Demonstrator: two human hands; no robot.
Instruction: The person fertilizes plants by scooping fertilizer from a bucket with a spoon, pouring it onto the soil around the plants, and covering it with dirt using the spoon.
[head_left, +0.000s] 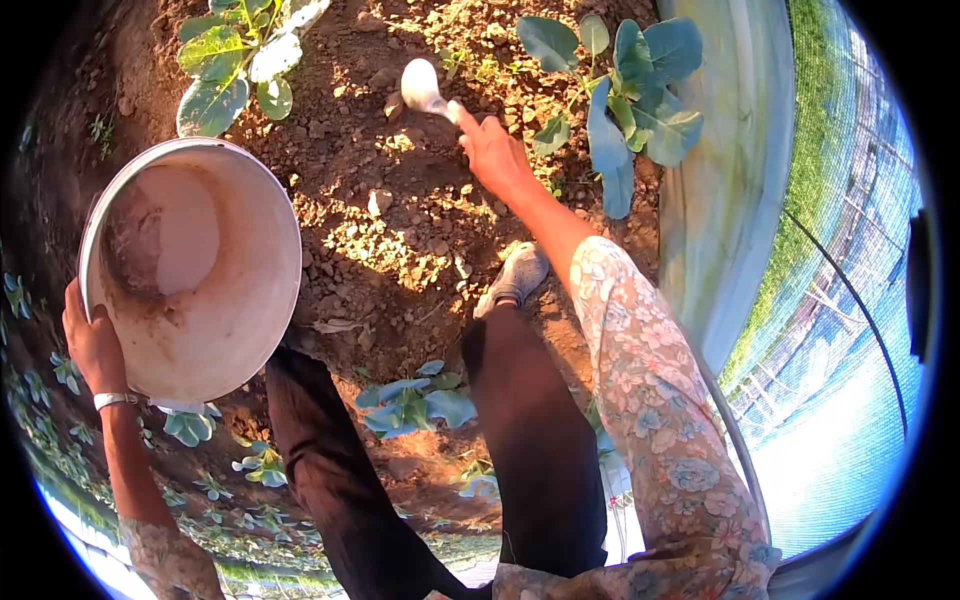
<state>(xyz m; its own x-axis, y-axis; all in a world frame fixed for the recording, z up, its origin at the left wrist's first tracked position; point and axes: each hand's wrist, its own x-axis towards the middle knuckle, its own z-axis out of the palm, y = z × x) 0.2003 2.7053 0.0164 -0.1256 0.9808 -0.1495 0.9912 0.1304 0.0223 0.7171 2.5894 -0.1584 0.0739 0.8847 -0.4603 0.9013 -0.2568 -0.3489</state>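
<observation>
My left hand [93, 345] grips the rim of a white bucket [235, 325], which is tilted so its inside faces me. A small patch of brownish-grey material [138, 243] lies in the bottom of it; I cannot tell what it is. In my right hand [495, 158] is a metal spoon [421, 84], held by its handle with the bowl out over the bare soil [390, 190]. The spoon is between two leafy, cabbage-like plants, one at the upper left [240, 65] and a bluish-green one [630, 95] to the right.
My shoe [517, 275] stands on the cloddy soil below my right hand. Another leafy plant [415, 402] grows between my legs. Pale plastic sheeting [725, 170] and blue netting [850, 330] run along the right side. Rows of small plants stretch behind at lower left.
</observation>
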